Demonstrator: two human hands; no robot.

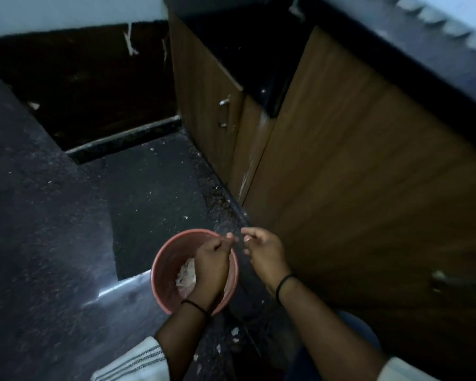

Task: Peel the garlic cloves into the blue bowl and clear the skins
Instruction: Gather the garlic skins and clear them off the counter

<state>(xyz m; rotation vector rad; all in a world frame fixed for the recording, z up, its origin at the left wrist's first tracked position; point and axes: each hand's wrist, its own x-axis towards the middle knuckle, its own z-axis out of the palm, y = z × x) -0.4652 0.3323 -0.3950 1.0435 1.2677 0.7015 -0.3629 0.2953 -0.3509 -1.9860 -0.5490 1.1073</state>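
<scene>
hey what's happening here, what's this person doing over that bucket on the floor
A person holds both hands over a pink bucket on the dark floor. The left hand is above the pale skins inside it; the right hand is just beyond the rim, fingers curled. Whether either holds anything is too blurred to tell. A few pale scraps lie nearby.

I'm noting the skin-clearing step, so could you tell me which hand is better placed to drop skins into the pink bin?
Probably the left hand: it hovers directly over the pink bin, where pale skins already lie. The right hand sits beyond the rim, above the dark floor.
</scene>
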